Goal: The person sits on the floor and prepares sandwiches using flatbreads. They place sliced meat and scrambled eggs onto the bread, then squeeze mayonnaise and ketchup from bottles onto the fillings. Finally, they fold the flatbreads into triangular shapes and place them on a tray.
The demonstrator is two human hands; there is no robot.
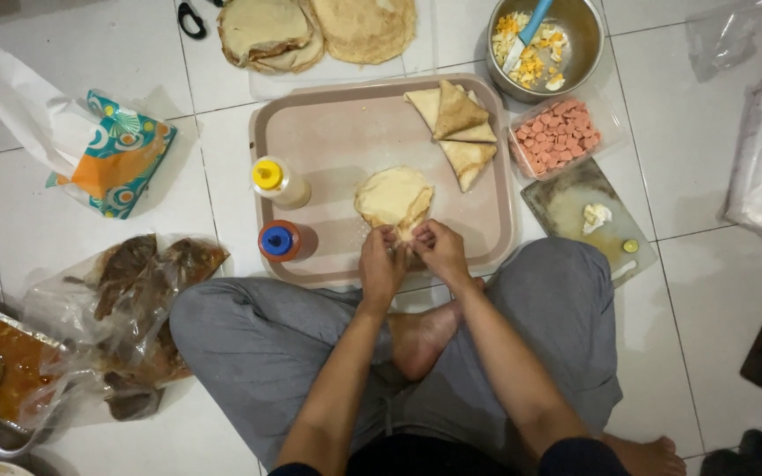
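Your left hand (382,263) and right hand (438,249) pinch with their fingers the near edge of the flat wrap (392,196). It is pale yellow, round, with browned folded edge, lying on the pink tray (328,141) on the floor.

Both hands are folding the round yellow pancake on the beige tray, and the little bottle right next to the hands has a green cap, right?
Nearly. The head view shows the left hand and right hand pinching the near edge of the round pale yellow crepe on the beige plastic tray, but the small orange bottle closest to the hands has a blue cap, not green. The other bottle has a yellow one.
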